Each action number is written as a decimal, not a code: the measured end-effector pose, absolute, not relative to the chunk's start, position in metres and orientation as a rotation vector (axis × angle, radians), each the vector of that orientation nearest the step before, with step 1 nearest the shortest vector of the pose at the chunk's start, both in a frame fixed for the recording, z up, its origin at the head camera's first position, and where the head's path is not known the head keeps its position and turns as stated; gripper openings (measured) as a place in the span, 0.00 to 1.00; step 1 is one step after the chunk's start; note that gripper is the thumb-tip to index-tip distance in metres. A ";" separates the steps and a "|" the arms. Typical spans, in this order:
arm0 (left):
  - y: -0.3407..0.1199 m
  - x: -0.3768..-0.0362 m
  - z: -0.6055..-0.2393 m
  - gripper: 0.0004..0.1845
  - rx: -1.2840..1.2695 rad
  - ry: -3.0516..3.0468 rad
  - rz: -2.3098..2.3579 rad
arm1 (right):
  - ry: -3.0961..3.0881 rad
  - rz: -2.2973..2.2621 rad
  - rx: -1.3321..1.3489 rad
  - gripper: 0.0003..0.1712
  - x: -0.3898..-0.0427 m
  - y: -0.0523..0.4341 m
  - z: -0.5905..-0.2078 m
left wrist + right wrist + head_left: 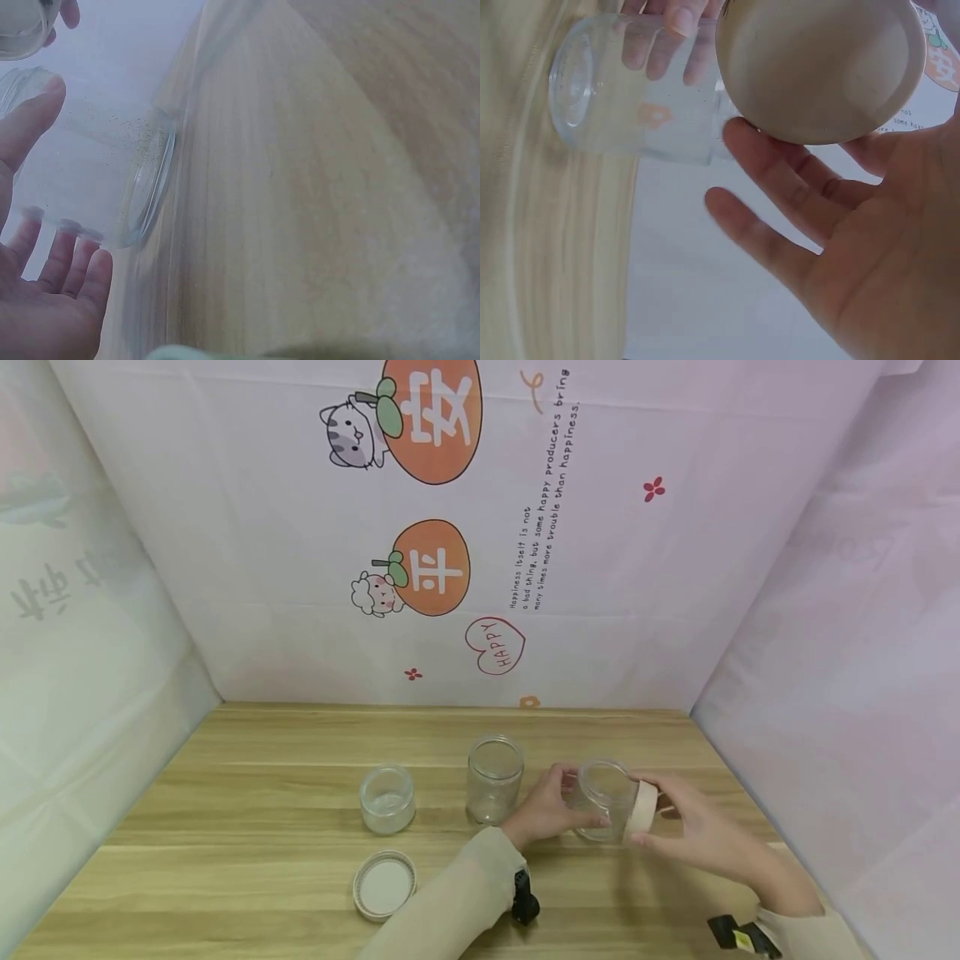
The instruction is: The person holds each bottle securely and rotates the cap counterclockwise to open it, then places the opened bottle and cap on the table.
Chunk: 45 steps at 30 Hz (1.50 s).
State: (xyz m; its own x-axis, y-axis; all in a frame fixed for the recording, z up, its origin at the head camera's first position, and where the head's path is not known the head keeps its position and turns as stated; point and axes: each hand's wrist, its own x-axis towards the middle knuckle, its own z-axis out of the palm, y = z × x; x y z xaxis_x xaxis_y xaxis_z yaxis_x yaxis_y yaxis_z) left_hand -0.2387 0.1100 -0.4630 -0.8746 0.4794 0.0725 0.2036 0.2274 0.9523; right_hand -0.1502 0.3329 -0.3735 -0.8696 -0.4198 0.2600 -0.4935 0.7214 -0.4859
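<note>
On the right side of the table, my left hand (pixel 546 810) grips a clear glass jar (pixel 606 789), thumb on the near side and fingers on the far side. In the left wrist view, small brown specks show on the glass near the base of the jar (pixel 105 150). My right hand (pixel 708 837) holds a round cream lid (pixel 641 812) by its edge, tilted on its side right beside the jar's mouth. From the right wrist, the flat face of the lid (pixel 821 64) hides part of the jar's rim.
A taller open glass jar (pixel 495 781) stands just left of my left hand. Farther left are a short glass jar (pixel 387 800) and another round lid (pixel 385 885) lying near my left sleeve. White printed cloth (pixel 600 635) walls the table at the back and sides.
</note>
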 end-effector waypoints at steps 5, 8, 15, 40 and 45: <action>0.110 -0.238 -0.463 0.44 0.649 2.259 1.698 | -2.830 0.949 0.732 0.40 -0.142 0.335 -0.378; 0.110 -0.239 -0.464 0.44 0.652 2.256 1.702 | -2.869 1.014 0.713 0.39 -0.138 0.336 -0.380; 0.110 -0.240 -0.464 0.43 0.667 2.257 1.717 | -2.894 0.978 0.757 0.45 -0.134 0.335 -0.391; 0.112 -0.244 -0.470 0.44 0.642 2.271 1.700 | -2.972 1.066 1.031 0.52 -0.137 0.345 -0.440; 0.112 -0.244 -0.470 0.44 0.638 2.275 1.691 | -2.931 0.905 1.067 0.52 -0.137 0.345 -0.444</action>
State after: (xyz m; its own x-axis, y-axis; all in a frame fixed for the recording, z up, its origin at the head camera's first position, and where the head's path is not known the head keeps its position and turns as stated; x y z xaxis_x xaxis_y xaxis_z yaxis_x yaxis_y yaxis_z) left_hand -0.2442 0.1124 -0.4704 -0.8774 0.4747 0.0693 0.2031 0.2368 0.9501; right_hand -0.1369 0.3453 -0.4444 -0.7791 -0.6209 0.0866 -0.5618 0.6300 -0.5362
